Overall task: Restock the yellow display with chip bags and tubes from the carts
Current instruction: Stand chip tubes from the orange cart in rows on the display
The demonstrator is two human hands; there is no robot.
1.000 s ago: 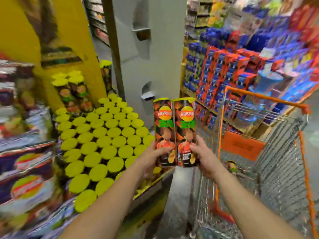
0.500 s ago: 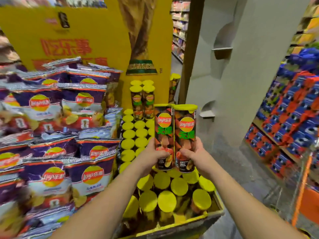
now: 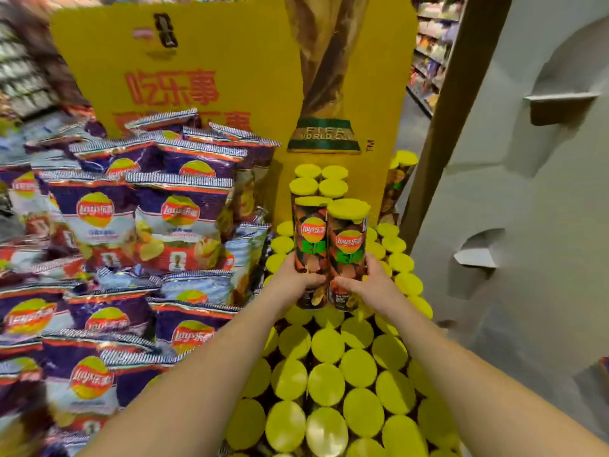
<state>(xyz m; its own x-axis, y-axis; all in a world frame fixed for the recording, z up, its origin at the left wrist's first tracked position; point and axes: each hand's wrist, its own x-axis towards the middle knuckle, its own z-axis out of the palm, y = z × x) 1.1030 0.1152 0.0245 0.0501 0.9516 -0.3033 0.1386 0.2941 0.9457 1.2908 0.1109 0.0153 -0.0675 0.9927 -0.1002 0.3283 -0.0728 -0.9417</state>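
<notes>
Your left hand point(image 3: 296, 280) grips one chip tube point(image 3: 309, 252) and your right hand point(image 3: 365, 285) grips a second tube point(image 3: 347, 255); the two touch side by side, upright, held above the packed yellow lids point(image 3: 329, 367) of the bottom layer. Set down off-centre on those lids, either tube could tip and topple its neighbours. Beyond them a small stack of tubes point(image 3: 319, 183) stands against the yellow display board point(image 3: 230, 61); nudging it could knock it over. Chip bags point(image 3: 164, 209) crowd the left side.
</notes>
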